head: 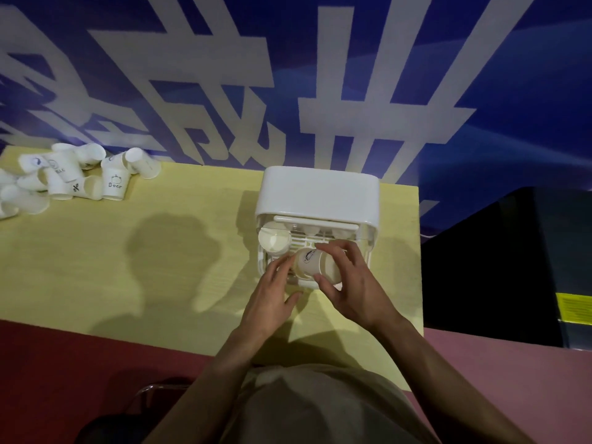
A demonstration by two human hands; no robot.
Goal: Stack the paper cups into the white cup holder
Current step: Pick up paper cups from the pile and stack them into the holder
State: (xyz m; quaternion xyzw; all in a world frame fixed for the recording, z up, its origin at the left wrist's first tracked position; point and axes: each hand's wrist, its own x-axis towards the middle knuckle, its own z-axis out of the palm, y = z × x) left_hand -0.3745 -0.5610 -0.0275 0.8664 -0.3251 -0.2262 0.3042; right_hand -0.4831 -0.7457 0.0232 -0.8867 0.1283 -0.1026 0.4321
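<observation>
1. The right hand (347, 283) curled its fingers and thumb round a smooth tapered paper cup (315, 265), tilted over the holder (317, 200).
2. The left hand (272, 294) lay with straight fingers touching the cup's base.
3. The holder, glossy white plastic with rounded corners, stood on the pale yellow table (128, 251).
4. Loose cups (73, 179) lay heaped at the table's far left.

Right hand (347, 283) grips paper cup (315, 265) over white cup holder (317, 195); left hand (272, 293) alongside.

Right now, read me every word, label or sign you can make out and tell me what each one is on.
"Bear": on an upright paper cup in the pile at the table's far left.
Large white characters on the blue wall banner: cropped, not readable.
Yellow label on the dark box: too blurred.
Prints on the other cups: too small.
</observation>
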